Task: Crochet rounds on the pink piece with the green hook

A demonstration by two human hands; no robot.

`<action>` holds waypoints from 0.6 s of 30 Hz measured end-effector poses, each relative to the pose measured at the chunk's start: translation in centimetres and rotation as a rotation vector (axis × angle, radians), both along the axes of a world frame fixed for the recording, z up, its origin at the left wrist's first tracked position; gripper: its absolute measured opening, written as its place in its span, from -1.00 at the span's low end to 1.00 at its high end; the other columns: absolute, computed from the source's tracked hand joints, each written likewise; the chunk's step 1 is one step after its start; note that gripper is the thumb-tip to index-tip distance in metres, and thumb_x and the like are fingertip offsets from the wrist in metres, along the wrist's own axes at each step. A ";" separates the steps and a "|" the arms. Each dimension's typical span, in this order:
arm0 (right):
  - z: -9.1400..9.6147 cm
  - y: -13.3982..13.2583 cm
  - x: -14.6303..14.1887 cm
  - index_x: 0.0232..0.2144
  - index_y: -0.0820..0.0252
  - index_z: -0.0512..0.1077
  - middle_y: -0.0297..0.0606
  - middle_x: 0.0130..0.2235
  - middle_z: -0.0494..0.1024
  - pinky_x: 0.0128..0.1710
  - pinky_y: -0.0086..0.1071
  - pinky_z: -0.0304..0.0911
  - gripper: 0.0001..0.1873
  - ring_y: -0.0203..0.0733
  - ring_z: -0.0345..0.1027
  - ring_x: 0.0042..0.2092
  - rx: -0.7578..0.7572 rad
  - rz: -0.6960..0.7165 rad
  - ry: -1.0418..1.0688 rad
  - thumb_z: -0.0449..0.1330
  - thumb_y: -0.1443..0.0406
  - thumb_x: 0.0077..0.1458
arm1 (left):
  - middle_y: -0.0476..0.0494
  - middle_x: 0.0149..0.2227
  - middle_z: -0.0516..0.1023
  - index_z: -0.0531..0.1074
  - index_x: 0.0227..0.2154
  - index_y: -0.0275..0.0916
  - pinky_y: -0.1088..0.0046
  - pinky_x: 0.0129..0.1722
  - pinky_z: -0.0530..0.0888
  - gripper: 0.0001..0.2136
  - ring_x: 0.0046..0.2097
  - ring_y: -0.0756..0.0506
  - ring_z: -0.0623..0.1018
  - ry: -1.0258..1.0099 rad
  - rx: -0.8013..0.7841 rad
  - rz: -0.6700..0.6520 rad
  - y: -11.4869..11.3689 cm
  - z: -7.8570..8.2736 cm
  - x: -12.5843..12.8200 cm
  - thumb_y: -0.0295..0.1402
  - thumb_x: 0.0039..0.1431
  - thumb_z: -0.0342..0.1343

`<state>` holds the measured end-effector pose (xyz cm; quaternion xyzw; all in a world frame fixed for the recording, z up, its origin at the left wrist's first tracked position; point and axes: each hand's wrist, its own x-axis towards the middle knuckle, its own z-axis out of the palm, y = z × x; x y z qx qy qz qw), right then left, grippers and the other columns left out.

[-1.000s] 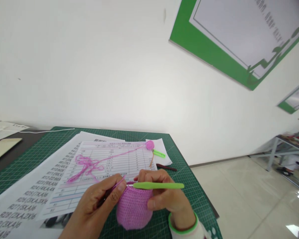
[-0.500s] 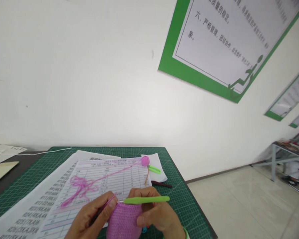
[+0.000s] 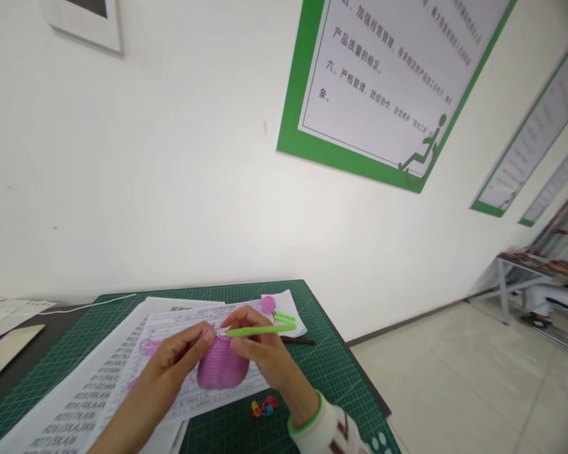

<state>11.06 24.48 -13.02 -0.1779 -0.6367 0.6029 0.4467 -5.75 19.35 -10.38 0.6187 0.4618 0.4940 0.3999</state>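
My left hand (image 3: 182,356) pinches the upper left edge of a pink crocheted piece (image 3: 222,367), with pink yarn at its fingers. My right hand (image 3: 265,354) grips a crochet hook with a green handle (image 3: 260,330) at the piece's top edge. The hook's tip is at the stitches, too small to make out exactly. The rounded piece hangs below both hands, over the printed sheets. Beyond the hands lies a small pink yarn ball (image 3: 268,304). Loose pink yarn (image 3: 147,347) rests on the paper, partly hidden behind my left arm.
Printed sheets (image 3: 89,378) cover much of the green cutting mat (image 3: 341,391). Colourful stitch markers (image 3: 265,407) lie near my right wrist. A bright green clip-like item (image 3: 284,317) and a dark thin stick (image 3: 298,340) lie at the right. A white wall (image 3: 170,189) stands behind the table.
The view has tilted and shifted. Both hands and the crocheted piece now appear higher and a little left, the hook still in my right hand. The stitch markers have come into fuller view.
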 end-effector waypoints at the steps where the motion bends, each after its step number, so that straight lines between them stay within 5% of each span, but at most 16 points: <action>1: 1.0 -0.2 -0.3 -0.19 0.25 0.42 -0.37 -0.33 0.45 -0.36 -0.42 0.32 -0.70 -0.36 0.32 -0.38 0.019 -0.014 0.027 0.24 0.13 0.17 | -0.07 -0.28 0.58 0.50 -0.25 -0.26 0.24 -0.29 0.55 -0.79 -0.31 -0.12 0.58 0.021 0.027 -0.023 0.1 0.7 -0.2 -0.20 0.28 0.14; 5: 5.4 -0.9 -1.0 -0.41 0.20 0.39 -0.47 -0.50 0.34 -0.48 -0.48 0.03 -0.69 -0.43 0.11 -0.48 0.070 -0.039 0.120 0.35 0.11 -0.01 | 0.04 -0.45 0.49 0.46 -0.40 -0.26 0.38 -0.46 0.49 -0.77 -0.46 -0.04 0.50 0.065 0.108 -0.121 0.1 4.0 -0.5 -0.21 0.28 0.14; 11: 10.4 -2.0 -0.6 -0.45 0.17 0.40 -0.49 -0.54 0.37 -0.52 -0.46 0.01 -0.76 -0.44 0.09 -0.54 0.119 -0.019 0.177 0.41 0.27 -0.12 | 0.12 -0.55 0.33 0.37 -0.53 -0.23 0.47 -0.59 0.34 -0.70 -0.55 0.01 0.37 0.045 0.141 -0.155 -0.7 9.2 0.1 -0.19 0.28 0.13; 18: 12.4 -3.4 1.0 -0.47 0.14 0.40 -0.46 -0.52 0.42 -0.54 -0.44 0.03 -0.75 -0.43 0.13 -0.54 0.163 -0.060 0.213 0.41 0.41 -0.15 | 0.12 -0.60 0.34 0.46 -0.57 -0.18 0.59 -0.55 0.35 -0.73 -0.53 0.03 0.34 0.091 0.188 -0.102 -1.0 10.6 1.1 -0.19 0.18 0.12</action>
